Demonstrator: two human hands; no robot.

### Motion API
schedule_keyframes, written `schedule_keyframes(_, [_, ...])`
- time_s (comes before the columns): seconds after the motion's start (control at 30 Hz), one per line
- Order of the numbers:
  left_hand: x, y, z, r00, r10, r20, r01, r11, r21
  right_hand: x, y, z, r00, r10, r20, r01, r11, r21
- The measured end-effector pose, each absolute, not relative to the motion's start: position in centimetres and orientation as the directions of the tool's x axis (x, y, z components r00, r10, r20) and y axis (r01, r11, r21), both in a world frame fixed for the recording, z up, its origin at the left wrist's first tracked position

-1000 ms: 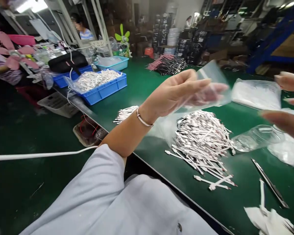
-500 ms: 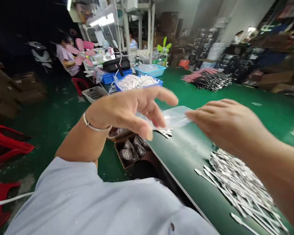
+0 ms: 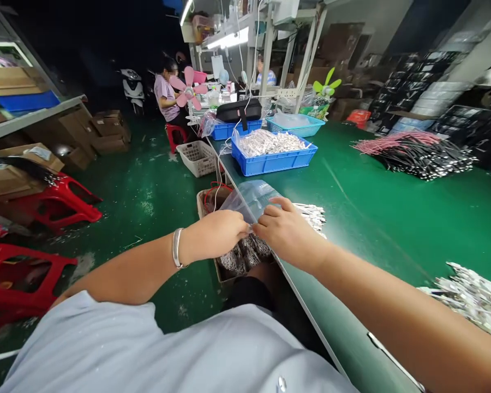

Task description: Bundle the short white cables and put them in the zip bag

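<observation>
Plastic bag [image 3: 252, 192], pinched by left hand [image 3: 216, 234] and right hand [image 3: 286, 232], could tear between them if tugged apart too hard.

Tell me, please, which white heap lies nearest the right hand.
The small heap by the right hand; one lies beside the forearm, another in the front tray.

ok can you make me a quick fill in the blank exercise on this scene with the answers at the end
The clear plastic bag is at the fingertips of ____ the left hand and the right hand.
The silver bracelet circles the ____ wrist.
The tray holding white cables is coloured ____.

Missing words: both; left; blue
</observation>
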State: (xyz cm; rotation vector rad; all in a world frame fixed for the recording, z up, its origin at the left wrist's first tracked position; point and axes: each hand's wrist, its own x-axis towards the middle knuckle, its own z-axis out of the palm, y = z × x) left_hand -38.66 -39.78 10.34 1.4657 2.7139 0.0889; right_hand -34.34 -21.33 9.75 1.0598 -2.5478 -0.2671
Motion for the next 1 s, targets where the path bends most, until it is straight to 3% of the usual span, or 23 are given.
schedule_keyframes(0.1, [-40.1, -40.6, 8.1, -0.62, 0.784, -0.035, 0.751, 0.606, 0.262, -34.4, -21.9, 7.7, -0.604, -0.67, 0.432, -0.624, 0.735, 0.265])
schedule_keyframes(0.17, [-41.0, -41.0, 6.2, -0.698, 0.714, -0.046, 0.606, 0.625, 0.492, -34.2, -22.1, 6.3, -0.702, -0.529, 0.477, -0.549, 0.829, 0.111])
schedule_keyframes(0.23, [-41.5, -41.1, 4.4, -0.764, 0.639, -0.086, 0.426, 0.601, 0.677, -34.1, -22.2, 4.9, -0.871, -0.345, 0.349, -0.418, 0.895, -0.157])
schedule_keyframes(0.3, [-41.5, -40.8, 2.9, -0.795, 0.598, -0.105, 0.306, 0.544, 0.781, -34.3, -22.3, 3.6, -0.978, -0.185, 0.096, -0.208, 0.866, -0.455])
schedule_keyframes(0.37, [-41.2, -40.2, 1.8, -0.809, 0.583, -0.078, 0.255, 0.468, 0.846, -34.6, -22.5, 2.5, -0.985, -0.115, -0.125, 0.006, 0.71, -0.704])
schedule_keyframes(0.47, [-40.6, -38.8, 0.5, -0.8, 0.599, -0.046, 0.239, 0.388, 0.89, -35.1, -22.9, 1.1, -0.964, -0.119, -0.239, 0.176, 0.392, -0.903])
schedule_keyframes(0.57, [-40.5, -37.8, -0.2, -0.755, 0.651, -0.073, 0.227, 0.364, 0.903, -35.4, -22.9, 0.6, -0.957, -0.113, -0.267, 0.229, 0.269, -0.936])
schedule_keyframes(0.7, [-41.2, -37.7, -0.4, -0.646, 0.753, -0.121, 0.157, 0.287, 0.945, -35.5, -22.6, 0.7, -0.958, -0.14, -0.251, 0.182, 0.38, -0.907])
schedule_keyframes(0.8, [-41.6, -38.3, -0.3, -0.54, 0.836, -0.096, 0.038, 0.137, 0.99, -35.7, -22.6, 0.7, -0.959, -0.186, -0.212, 0.136, 0.353, -0.926])
schedule_keyframes(1.0, [-41.7, -39.1, -0.4, -0.709, 0.698, -0.097, -0.013, 0.124, 0.992, -36.5, -23.0, -0.3, -0.973, -0.133, -0.191, 0.146, 0.29, -0.946])
